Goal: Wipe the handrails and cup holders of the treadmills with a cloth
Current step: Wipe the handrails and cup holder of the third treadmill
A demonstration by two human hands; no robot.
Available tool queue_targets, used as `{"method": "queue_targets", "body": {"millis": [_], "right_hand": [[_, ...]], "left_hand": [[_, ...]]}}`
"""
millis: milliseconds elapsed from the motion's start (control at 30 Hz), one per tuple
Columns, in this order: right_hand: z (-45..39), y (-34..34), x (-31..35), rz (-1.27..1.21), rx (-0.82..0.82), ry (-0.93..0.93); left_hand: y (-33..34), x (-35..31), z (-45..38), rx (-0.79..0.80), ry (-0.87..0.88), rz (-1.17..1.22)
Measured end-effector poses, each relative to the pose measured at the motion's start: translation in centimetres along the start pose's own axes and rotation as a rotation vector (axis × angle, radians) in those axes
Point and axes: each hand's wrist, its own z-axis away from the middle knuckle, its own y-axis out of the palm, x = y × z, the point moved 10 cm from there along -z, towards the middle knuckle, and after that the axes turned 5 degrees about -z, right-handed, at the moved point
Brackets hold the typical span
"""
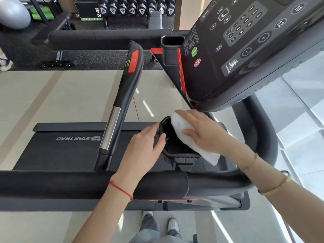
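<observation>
A black cup holder [175, 148] sits below the treadmill console. My right hand [205, 132] presses a folded white cloth [184, 130] flat over the holder's right rim. My left hand [145, 146] grips the holder's left rim with its fingers curled over the edge. A thick black padded handrail [87, 184] runs across the view under both forearms. A second cup holder [172, 48] stands on the far side of the console. A curved centre handlebar [122, 95], black with a red panel and a chrome section, rises between the two.
The tilted console [245, 41] with its buttons overhangs the top right. The treadmill belt [57, 149] marked STAR TRAC lies at left. A dumbbell rack [136, 7] and a grey exercise ball [12, 11] stand at the back. Someone's shoe [5, 64] shows at far left.
</observation>
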Motion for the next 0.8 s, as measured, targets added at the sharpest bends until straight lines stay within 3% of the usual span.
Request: {"method": "queue_targets", "body": {"millis": [133, 233, 400, 467, 800], "right_hand": [[-3.2, 1.1, 2.0, 0.066, 0.115, -0.063], [-2.0, 0.6, 1.1, 0.085, 0.034, -0.014], [3.5, 0.4, -2.6, -0.3, -0.098, 0.295], [5.1, 1.1, -2.4, -0.33, -0.129, 0.354], [2.2, 0.4, -3.6, -0.331, -0.071, 0.421]], "left_hand": [[0.2, 0.3, 0.0, 0.011, -0.016, -0.016], [0.2, 0.3, -0.1, 0.02, -0.008, -0.002], [0.3, 0.3, -0.1, 0.022, 0.0, -0.001], [0.3, 0.3, -0.1, 0.017, 0.001, -0.002], [0.3, 0.1, -0.1, 0.014, 0.019, -0.03]]}}
